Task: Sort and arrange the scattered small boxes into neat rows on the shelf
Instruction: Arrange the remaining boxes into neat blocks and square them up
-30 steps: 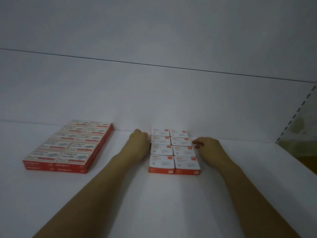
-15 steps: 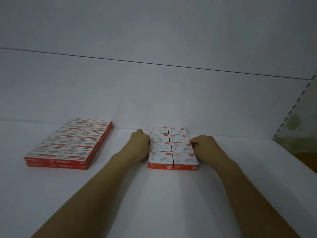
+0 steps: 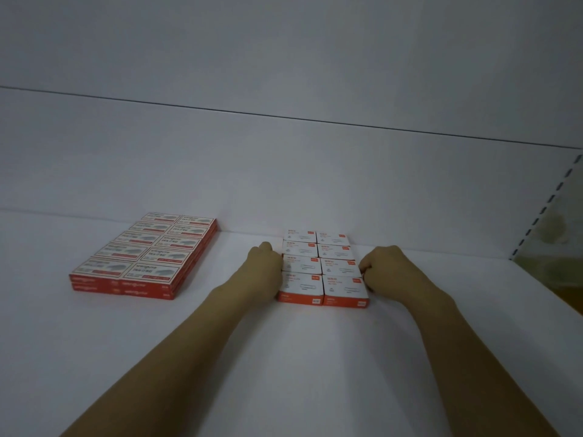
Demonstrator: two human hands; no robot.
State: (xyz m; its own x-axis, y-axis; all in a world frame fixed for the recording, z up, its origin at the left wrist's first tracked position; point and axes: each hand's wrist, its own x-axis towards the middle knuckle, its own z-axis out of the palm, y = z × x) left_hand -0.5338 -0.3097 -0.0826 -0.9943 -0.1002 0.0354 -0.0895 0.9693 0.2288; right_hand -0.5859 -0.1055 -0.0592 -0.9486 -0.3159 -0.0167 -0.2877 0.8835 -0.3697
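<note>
At left on the white shelf (image 3: pixel 284 357), a two-layer block of red boxes (image 3: pixel 143 257), two columns, close to the back wall (image 3: pixel 284 168). Well apart to its right, left hand (image 3: pixel 264 266), grip curled into a fist, pressed against the left side of the white boxes (image 3: pixel 323 266). Those packed in two columns of four, touching. Right hand (image 3: pixel 386 269), grip likewise curled, fingertips touching the block's right side.

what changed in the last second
The right hand moved left, from just off the white boxes to pressing their right side. The left hand stayed against their left side; the red box stack did not move.
</note>
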